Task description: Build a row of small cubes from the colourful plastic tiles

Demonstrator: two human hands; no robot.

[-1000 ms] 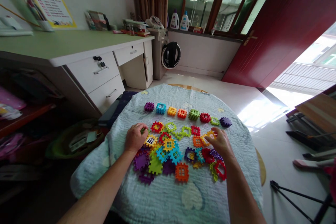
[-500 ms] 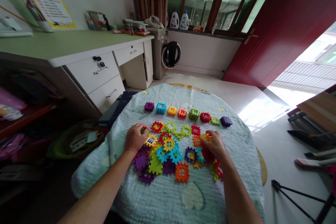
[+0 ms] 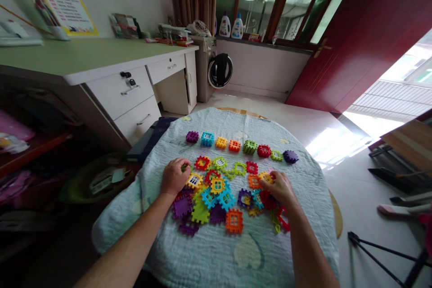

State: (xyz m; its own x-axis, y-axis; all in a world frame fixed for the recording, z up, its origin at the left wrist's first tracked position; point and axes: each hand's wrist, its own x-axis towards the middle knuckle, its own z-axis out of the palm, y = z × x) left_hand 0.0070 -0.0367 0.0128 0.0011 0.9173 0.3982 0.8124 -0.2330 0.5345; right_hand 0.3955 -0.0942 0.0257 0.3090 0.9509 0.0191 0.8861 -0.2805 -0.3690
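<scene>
My left hand is closed at the left edge of a loose pile of plastic interlocking building blocks. A bit of a green block shows at its fingertips. At the right side of the pile, my right hand has its thumb and fingers around the edge of a yellow block. An orange block lies beside that one, and a red block is partly under the hand. Between the hands are a yellow window block, blue blocks and a purple block.
Beyond the pile runs a row of stacked blocks, from a purple stack to a dark purple one. A pale blue cloth covers the round table. A desk stands left, a black metal stand right.
My right hand has shifted slightly right, baring more of the yellow block and of a red piece near the wrist. My left hand stays in place.
</scene>
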